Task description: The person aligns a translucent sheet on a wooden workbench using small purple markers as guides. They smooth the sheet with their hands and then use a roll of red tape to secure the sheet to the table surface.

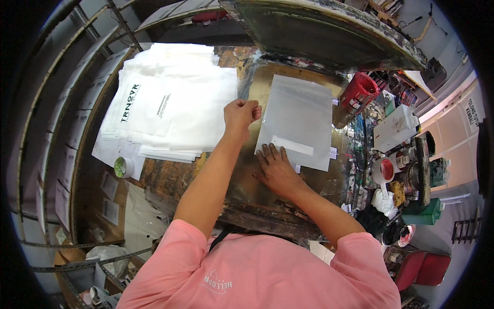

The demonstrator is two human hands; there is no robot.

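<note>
A frosted, translucent plastic bag [301,113] lies flat on the stained work board, with a white strip near its lower edge. My right hand [278,170] rests spread on the bag's lower left corner. Just beyond the bag's left edge, my left hand [242,117] is closed, thumb and fingers pressed together; whatever they may pinch is too small to make out. To the left of that hand sits a heap of white printed bags [195,98], the top ones showing black lettering.
A raised screen-printing frame [329,36] slants over the board's far side. On the right stand a red paint-smeared tub [358,92], a white jerrycan [396,127] and a green can [423,211]. A tape roll [123,167] sits left, beside metal shelving [77,129].
</note>
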